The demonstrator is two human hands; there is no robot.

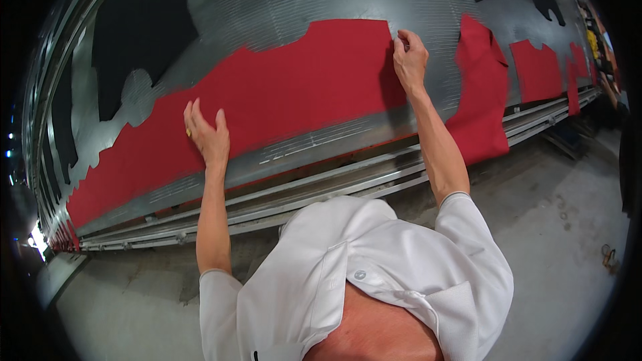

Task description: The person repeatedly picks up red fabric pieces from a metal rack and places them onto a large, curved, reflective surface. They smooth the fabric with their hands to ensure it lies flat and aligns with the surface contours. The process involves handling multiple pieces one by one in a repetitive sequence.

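A large cut piece of red fabric point(301, 80) lies flat on a grey metal table surface point(351, 2), its far edge stepped and curved. My left hand point(208, 135) is over its left half, fingers spread and holding nothing; a yellow ring is on one finger. Whether that palm touches the cloth is hidden. Just beyond the fabric's right edge is my right hand point(412, 57), fingers curled with a small gap at the thumb and no cloth visible between them. To its right, a second red fabric piece point(481, 80) lies rumpled, folded at its top and hanging over the near edge.
Smaller red pieces point(536, 70) lie farther right. Black fabric pieces point(145, 25) cover parts of the table's far side. Metal rails point(351, 175) run along the near edge, above a concrete floor point(551, 220). At the far right rim, a person is partly visible.
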